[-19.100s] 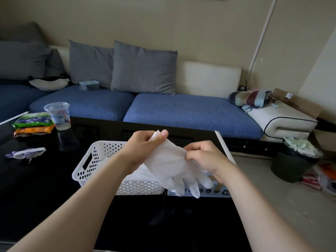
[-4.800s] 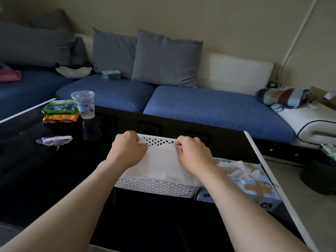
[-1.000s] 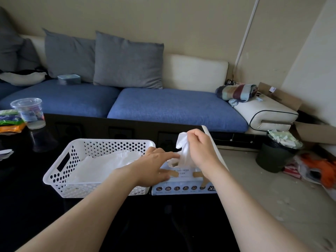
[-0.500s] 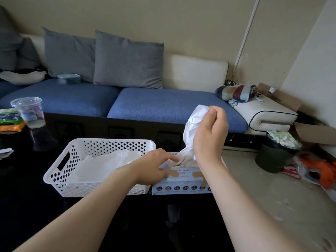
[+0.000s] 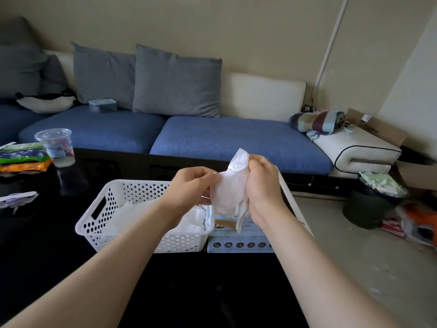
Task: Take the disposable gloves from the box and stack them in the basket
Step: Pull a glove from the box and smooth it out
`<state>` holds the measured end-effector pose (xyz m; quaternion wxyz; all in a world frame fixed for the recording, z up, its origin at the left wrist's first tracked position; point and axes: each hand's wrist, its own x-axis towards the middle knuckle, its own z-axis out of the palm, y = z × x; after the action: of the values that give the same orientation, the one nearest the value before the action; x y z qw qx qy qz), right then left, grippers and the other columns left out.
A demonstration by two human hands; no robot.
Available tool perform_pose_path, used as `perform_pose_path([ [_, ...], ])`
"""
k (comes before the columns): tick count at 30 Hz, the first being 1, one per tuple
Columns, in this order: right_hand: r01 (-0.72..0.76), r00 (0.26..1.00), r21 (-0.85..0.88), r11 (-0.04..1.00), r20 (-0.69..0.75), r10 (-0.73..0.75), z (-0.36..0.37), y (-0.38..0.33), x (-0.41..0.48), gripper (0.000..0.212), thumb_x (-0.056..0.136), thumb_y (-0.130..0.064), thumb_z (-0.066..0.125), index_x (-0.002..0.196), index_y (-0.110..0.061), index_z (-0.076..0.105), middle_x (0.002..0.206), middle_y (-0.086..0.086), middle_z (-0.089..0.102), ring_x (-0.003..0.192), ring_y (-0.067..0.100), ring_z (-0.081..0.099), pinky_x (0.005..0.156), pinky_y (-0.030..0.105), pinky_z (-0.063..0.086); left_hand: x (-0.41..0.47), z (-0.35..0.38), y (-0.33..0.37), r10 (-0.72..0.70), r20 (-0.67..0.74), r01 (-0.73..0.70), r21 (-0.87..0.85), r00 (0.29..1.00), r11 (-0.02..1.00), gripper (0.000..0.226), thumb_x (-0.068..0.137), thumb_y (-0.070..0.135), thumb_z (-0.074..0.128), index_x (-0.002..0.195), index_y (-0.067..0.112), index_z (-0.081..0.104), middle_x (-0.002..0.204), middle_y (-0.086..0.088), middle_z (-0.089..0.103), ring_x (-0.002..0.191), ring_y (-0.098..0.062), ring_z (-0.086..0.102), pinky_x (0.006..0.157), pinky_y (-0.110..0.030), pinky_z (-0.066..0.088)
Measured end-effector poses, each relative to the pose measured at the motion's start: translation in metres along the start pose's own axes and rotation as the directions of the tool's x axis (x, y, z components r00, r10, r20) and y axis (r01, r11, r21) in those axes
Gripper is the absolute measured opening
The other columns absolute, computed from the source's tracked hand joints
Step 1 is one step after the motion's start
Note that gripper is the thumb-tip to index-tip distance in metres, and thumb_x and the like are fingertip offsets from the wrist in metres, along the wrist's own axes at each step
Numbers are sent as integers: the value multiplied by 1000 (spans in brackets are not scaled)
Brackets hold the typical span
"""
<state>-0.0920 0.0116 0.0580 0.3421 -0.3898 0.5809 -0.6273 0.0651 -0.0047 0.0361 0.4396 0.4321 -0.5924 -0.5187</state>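
On the dark counter (image 5: 47, 256) the white basket (image 5: 113, 235) sits low and to the left of the hands. Its long side runs left to right, and a flat pile of gloves (image 5: 128, 209) lies in it. The left hand (image 5: 189, 183) hovers above the basket's right end, with its fingers curled to pinch the left edge of a crumpled white glove (image 5: 230, 188). That glove hangs in the air between the two hands, roughly upright. One end pokes up above the thumbs and thin finger ends dangle down toward the box. The right hand (image 5: 262, 185) grips the glove's right side with its fingers closed round it. It is held over the box (image 5: 236, 242), which stands right beside the basket's right wall. So the pile lies down and to the left of the glove, and the left hand is the nearer one. As I read it, the glove needs spreading flat and turning so its length runs with the basket's before it goes down.
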Motion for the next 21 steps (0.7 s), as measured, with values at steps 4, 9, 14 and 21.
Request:
perform_pose_path([
  [4, -209, 969, -69, 976, 118, 216, 3, 1, -5, 24, 94, -32, 45, 75, -19, 49, 74, 4, 49, 74, 24, 45, 70, 39, 38, 2, -10, -4, 8, -88, -8, -2, 996, 1000, 28, 100, 26, 67, 103, -1, 73, 100, -15, 75, 84, -20, 71, 75, -36, 59],
  [9, -158, 928, -226, 961, 298, 223, 4, -9, -20, 64, 82, -68, 65, 109, -10, 70, 116, 14, 74, 109, 31, 70, 98, 50, 55, 0, -16, 1, 29, -134, -38, -69, 991, 997, 35, 93, 27, 72, 96, -7, 67, 86, -11, 71, 79, -22, 66, 67, -37, 54],
  [14, 103, 905, -390, 915, 419, 77, 5, -4, -22, 11, 89, -17, 70, 97, -16, 76, 85, 0, 74, 83, 13, 66, 70, 30, 51, -5, -22, 9, 100, -209, -125, -109, 973, 986, 25, 95, 28, 77, 90, 6, 68, 83, -7, 72, 76, -17, 67, 67, -31, 55],
  [21, 42, 900, -301, 953, 426, 95, -2, -3, -14, 22, 77, 0, 47, 62, -12, 57, 70, 2, 55, 73, 23, 50, 70, 34, 41, -7, -35, 13, 71, -237, -104, -129, 969, 986, 32, 97, 43, 74, 88, 14, 62, 81, -3, 64, 76, -18, 60, 67, -35, 49],
])
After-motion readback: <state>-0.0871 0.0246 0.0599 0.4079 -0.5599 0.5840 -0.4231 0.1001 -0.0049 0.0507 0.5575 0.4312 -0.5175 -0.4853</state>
